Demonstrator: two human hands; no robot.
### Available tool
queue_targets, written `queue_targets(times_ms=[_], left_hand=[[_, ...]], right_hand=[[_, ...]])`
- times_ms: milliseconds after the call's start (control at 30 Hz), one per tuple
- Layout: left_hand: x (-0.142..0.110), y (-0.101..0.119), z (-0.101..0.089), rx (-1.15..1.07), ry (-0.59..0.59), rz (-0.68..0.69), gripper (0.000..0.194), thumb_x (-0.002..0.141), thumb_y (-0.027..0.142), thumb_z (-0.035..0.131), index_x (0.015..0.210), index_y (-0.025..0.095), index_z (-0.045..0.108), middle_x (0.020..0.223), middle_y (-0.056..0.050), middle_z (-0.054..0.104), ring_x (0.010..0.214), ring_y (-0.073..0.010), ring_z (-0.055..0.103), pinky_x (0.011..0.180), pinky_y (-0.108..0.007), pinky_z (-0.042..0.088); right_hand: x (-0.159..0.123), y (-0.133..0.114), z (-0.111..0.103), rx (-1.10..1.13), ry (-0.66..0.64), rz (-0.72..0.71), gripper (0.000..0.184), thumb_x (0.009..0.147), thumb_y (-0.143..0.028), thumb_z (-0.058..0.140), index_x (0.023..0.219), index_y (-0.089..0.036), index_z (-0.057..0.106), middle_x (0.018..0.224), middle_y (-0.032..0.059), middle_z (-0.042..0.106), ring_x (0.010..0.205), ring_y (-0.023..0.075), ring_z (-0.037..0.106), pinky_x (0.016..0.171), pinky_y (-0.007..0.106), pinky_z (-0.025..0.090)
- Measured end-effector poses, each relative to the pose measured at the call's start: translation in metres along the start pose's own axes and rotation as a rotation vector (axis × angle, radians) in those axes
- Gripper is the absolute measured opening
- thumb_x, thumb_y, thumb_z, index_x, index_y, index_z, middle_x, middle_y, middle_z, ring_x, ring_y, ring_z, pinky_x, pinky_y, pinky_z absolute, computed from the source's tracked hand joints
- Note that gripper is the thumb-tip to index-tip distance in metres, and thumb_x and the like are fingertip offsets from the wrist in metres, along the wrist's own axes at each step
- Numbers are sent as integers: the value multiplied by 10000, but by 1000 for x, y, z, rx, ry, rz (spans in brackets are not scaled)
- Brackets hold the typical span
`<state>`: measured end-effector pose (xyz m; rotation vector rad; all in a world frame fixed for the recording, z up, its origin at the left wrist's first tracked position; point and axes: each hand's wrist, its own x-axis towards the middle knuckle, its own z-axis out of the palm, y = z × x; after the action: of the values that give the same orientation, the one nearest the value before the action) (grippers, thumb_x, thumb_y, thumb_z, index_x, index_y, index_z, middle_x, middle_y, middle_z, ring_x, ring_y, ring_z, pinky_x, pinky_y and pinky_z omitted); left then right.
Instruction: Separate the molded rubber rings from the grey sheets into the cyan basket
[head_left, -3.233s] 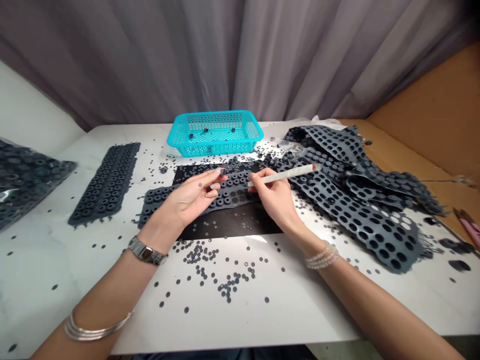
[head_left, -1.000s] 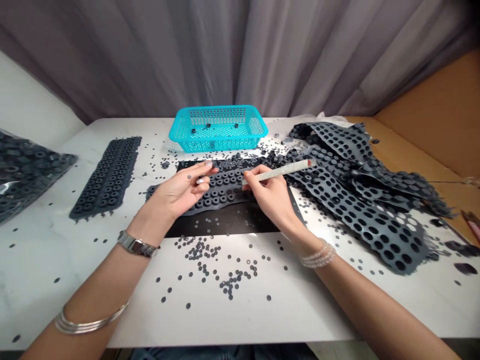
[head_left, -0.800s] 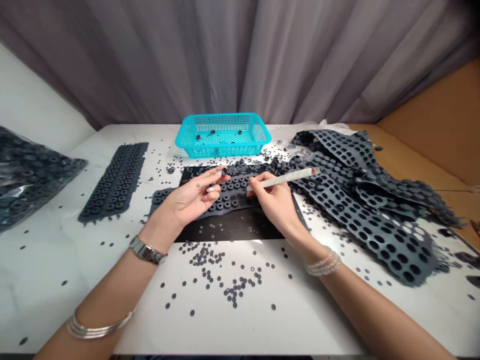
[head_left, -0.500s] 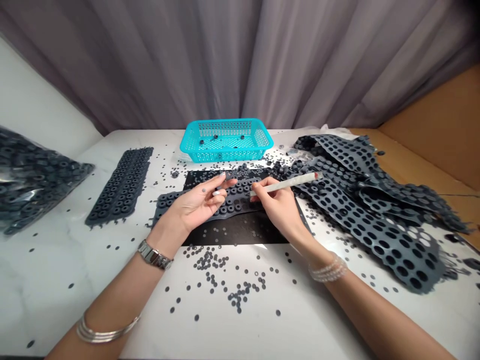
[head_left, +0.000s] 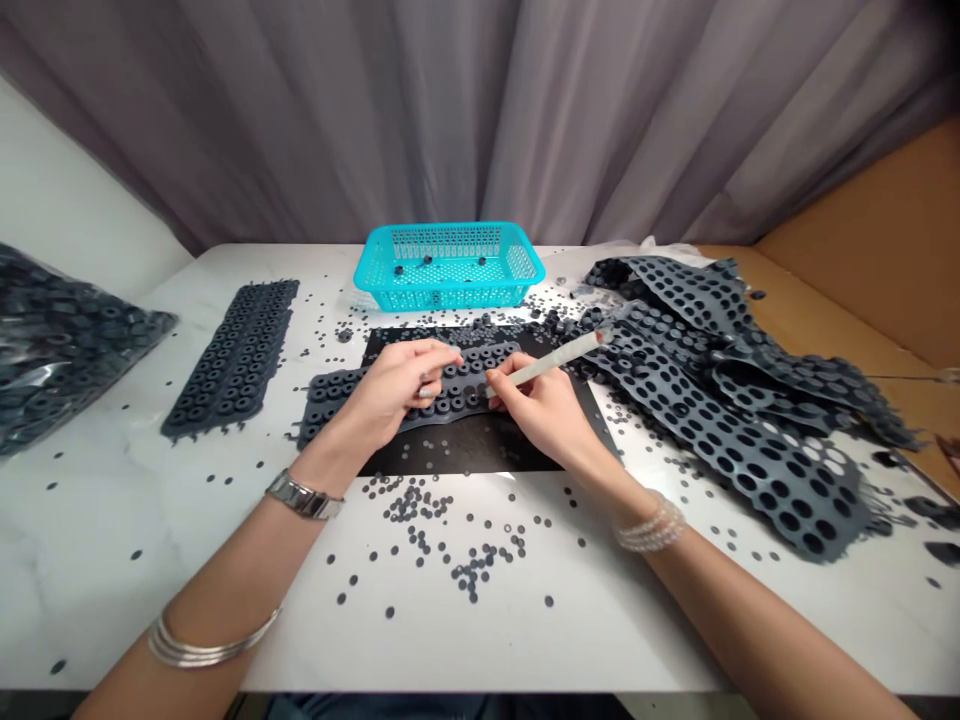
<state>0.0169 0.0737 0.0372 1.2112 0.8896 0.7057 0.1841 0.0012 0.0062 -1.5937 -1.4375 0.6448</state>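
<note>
Head view shows two hands [head_left: 394, 390] [head_left: 541, 408], one stick [head_left: 561, 356].

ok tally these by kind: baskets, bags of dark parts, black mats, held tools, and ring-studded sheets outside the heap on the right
Turquoise basket: 1
Bag of dark parts: 1
Black mat: 1
Pen-like tool, in the right hand: 1
Left sheet and middle sheet, ring-studded: 2
Total: 6

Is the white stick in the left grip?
No, the white stick is held in the right grip, over the black mat.
</note>
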Motion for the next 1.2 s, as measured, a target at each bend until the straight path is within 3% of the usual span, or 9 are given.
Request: queue_targets(times_ms=[100,200,367,500,667,767,967,1100,1200], left_hand=[[-2,-5,6,603,56,222,126,786,269,649,787,177,735,562,9,551,471,-96,397,473,-236,286],[-4,-11,9,943,27,325,220,835,254,575,936,197,762,650,-18,673,558,-153,518,601,-278,388],[-4,-15,10,1129,-53,365,278,831,260,579,1045,189,742,1009,-86,749,909,-257,658,832,-340,430],[-5,-16,12,1185,-81,346,257,819,266,593,1017,198,741,953,-93,756,874,-276,671,743,-332,425],[-5,-17,17,1151,-83,361,213,831,216,565,955,207,738,928,-79,754,847,-259,667,700,-312,395],[-4,-20,19,1157,-60,379,184,834,199,560,894,207,734,822,-65,740,719,-223,637,640,-298,364],[-1,-18,16,1041,60,407,142,791,144,594,719,184,710,650,-34,660,602,-162,546,578,-270,334],[0,0,0,579,326,314,37,760,176,666,755,160,699,491,46,437,430,-74,313,436,-234,203],[1,8,-9,51,232,112,63,761,159,690,749,131,635,564,59,395,420,-28,271,391,-186,164]], right_hand=[[-1,-4,-2,-34,13,-10,265,886,-358,516,683,-197,571,603,-7,635,554,137,556,561,255,369],[-1,-5,-4,-50,5,-12,261,884,-338,517,669,-197,564,594,-14,622,539,128,534,552,250,351],[0,-6,-2,-115,-14,-51,235,866,-278,531,648,-197,558,579,-24,587,532,124,494,561,256,321],[0,-8,-1,-137,-35,-70,220,859,-244,527,645,-200,548,588,-21,576,563,135,507,574,260,316],[0,-8,1,-128,-29,-87,213,867,-222,506,656,-204,525,614,-15,584,580,140,520,583,260,323],[-1,-9,3,-138,-30,-102,211,873,-215,489,664,-207,507,623,-12,576,576,140,511,576,262,314],[-1,-10,2,-189,-41,-108,226,858,-204,502,633,-208,478,591,-13,549,549,137,477,561,275,286],[-1,-11,0,-173,-48,-42,222,862,-226,520,641,-203,523,564,-14,575,543,137,500,565,275,309],[0,-11,-2,-97,-32,-24,247,887,-288,514,658,-200,545,582,-13,604,537,128,510,566,266,343]])
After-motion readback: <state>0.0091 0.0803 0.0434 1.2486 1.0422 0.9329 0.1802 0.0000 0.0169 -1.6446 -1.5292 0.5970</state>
